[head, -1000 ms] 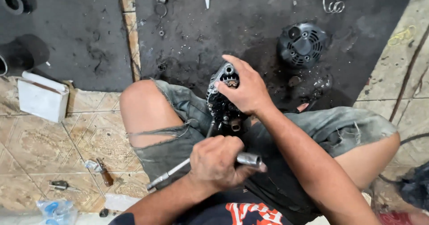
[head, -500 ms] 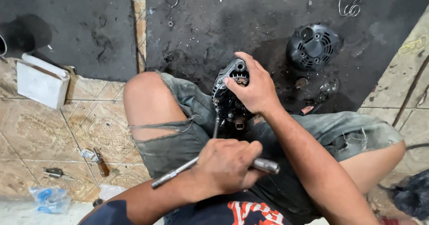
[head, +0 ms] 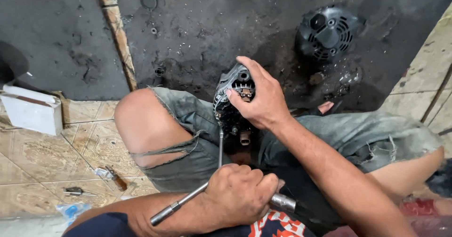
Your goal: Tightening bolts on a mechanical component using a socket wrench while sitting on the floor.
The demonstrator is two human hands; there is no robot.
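I sit on the floor with an alternator (head: 231,99) held upright between my knees. My right hand (head: 259,96) is clamped over its top right side. My left hand (head: 238,197) is closed on the crossbar of a metal T-handle wrench (head: 179,204). The wrench's thin shaft (head: 220,147) runs up from my fist to the alternator's lower part. The socket end (head: 282,202) of the crossbar sticks out to the right of my fist.
A second black alternator housing (head: 327,32) lies on the dark greasy floor at the upper right. A white box (head: 32,110) sits at the left on tiled floor. Small tools (head: 115,178) and a blue plastic wrapper (head: 70,211) lie by my left knee.
The view has shifted slightly. My left fist has turned the wrench crossbar a little; my right hand stays on the alternator.
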